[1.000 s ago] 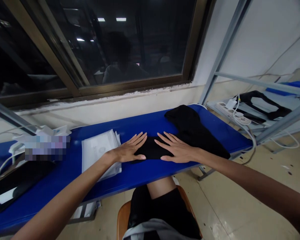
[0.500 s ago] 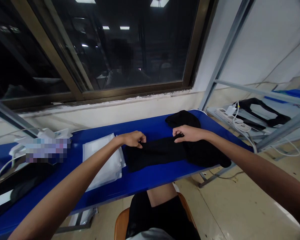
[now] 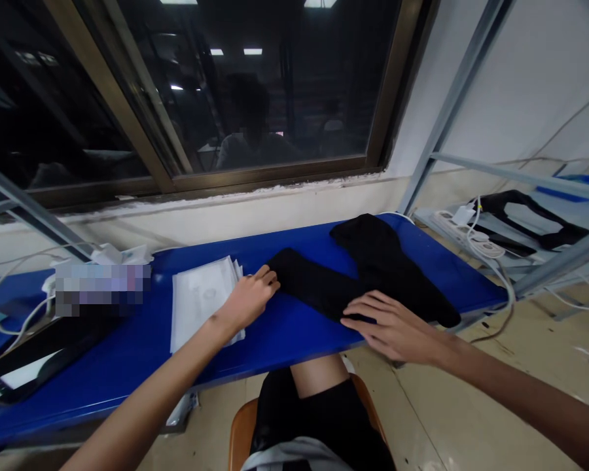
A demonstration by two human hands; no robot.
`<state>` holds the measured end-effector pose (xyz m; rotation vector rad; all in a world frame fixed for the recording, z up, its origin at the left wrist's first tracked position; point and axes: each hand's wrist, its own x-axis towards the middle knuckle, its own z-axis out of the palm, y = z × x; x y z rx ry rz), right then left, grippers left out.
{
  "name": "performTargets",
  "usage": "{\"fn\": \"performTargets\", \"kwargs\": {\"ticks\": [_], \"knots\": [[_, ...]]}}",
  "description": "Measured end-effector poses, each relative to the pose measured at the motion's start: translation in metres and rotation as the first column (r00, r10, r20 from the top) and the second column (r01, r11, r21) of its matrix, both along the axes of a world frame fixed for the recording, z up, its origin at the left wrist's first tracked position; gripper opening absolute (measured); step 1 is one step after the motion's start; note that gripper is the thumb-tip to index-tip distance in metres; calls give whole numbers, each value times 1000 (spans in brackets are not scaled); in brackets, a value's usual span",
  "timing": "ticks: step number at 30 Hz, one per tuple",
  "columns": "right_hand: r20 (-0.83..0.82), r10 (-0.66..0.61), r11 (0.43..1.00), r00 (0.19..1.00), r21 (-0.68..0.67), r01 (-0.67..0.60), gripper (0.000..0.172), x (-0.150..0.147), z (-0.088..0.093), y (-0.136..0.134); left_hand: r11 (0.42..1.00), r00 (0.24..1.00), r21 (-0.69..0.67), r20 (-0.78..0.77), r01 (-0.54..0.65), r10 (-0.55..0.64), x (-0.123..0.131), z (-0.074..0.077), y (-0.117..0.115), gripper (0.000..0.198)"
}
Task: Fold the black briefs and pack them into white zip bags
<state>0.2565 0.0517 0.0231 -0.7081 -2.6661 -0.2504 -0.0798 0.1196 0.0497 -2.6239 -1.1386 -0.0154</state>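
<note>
Left of our left hand, a patch is blurred into squares. That hand curls over the end of the black cloth, so we cannot tell whether it grips. Our right hand hides the cloth's near edge beneath its palm.

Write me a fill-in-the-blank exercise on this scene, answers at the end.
The folded black cloth lies on a ____ table.
The left hand touches the cloth's end, beside a stack of ____ sheets.
The right hand lies open, palm ____, at the cloth's near edge.
Missing words: blue; white; down.
</note>
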Motion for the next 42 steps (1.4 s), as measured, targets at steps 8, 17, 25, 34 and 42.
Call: {"fn": "performTargets", "kwargs": {"ticks": [8, 17, 25, 34, 42], "knots": [[-209, -189, 981, 959, -89, 174, 38, -18, -31, -22, 986, 967, -159, 236, -57, 95, -15, -3, 36, 32], [-550, -205, 800, 810, -571, -185, 15, -22, -16, -19, 979, 921, -201, 371, -45, 118, -19, -14, 54, 28], [-252, -146, 817, 957, -575, -27, 32, -13, -17, -12, 946, 872, -127, 439, 300, -217, 29, -8, -28, 21], [-346, -192, 852, 918, -523, -19, 18, -16, -23, -8, 974, 875, 27, 434, 226, -215, 48, -34, -58, 22], [-531, -114, 963, 840, -266, -38, 11, -30, -18, -19, 959, 839, 123, 465, 256, -283, 69, -57, -88, 22]]}}
